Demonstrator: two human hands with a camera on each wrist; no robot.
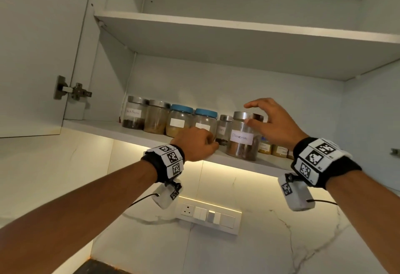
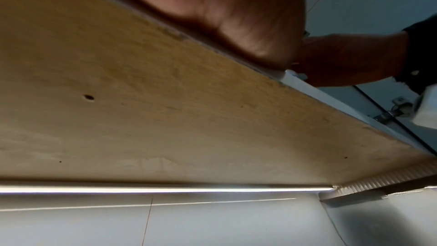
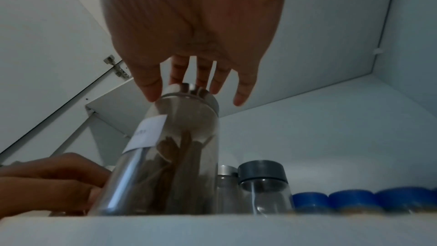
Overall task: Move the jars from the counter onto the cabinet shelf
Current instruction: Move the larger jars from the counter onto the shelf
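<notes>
The right hand (image 1: pixel 273 125) is nearest, its fingers spread and relaxed just off the steel lid of the tall labelled jar (image 1: pixel 243 136), gripping nothing; in the right wrist view the fingertips (image 3: pixel 151 89) hover just beside the lid's rim. That jar holds brown sticks and stands upright near the front edge of the lower cabinet shelf (image 1: pixel 134 129). The left hand (image 1: pixel 194 143), left of the jar at the shelf edge, has its fingers curled around a small jar (image 1: pixel 224 130) with dark contents, just left of the tall jar. Further left of the tall jar stand two blue-lidded jars (image 1: pixel 192 122) and two steel-lidded jars (image 1: pixel 145 113). To its right, several small jars (image 1: pixel 272 149) sit behind the right wrist.
</notes>
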